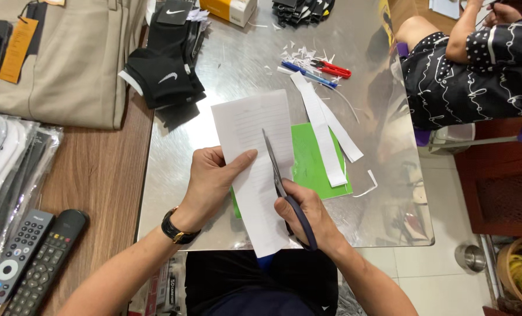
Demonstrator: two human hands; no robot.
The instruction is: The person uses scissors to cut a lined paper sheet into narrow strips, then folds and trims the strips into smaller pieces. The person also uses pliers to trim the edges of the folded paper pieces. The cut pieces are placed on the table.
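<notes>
White lined paper sheet [255, 169], one only, held over the shiny metal desk [243, 64], long axis running away from the body and tilted a little to the left. Left hand [211, 178] on its left edge, fingers [240, 161] closed in a pinch on the sheet, thumb on top. Right hand [307, 213] just to the right of the sheet and nearer to the body, fingers curled through the dark blue handles of one pair of scissors [281, 187]. Blades almost together, lying on the sheet and pointing away along its long axis, tip near the middle of the page. Under and to the right of the sheet, one green card [313, 169]. Across the card, two long white strips [328, 137], nearly parallel to the sheet, plus one small curled strip [369, 184] beside the card. Farther away, small paper scraps, one blue pen [307, 75] and one red small cutter [334, 69]. On the left, on wood, two remote controls [30, 257].
</notes>
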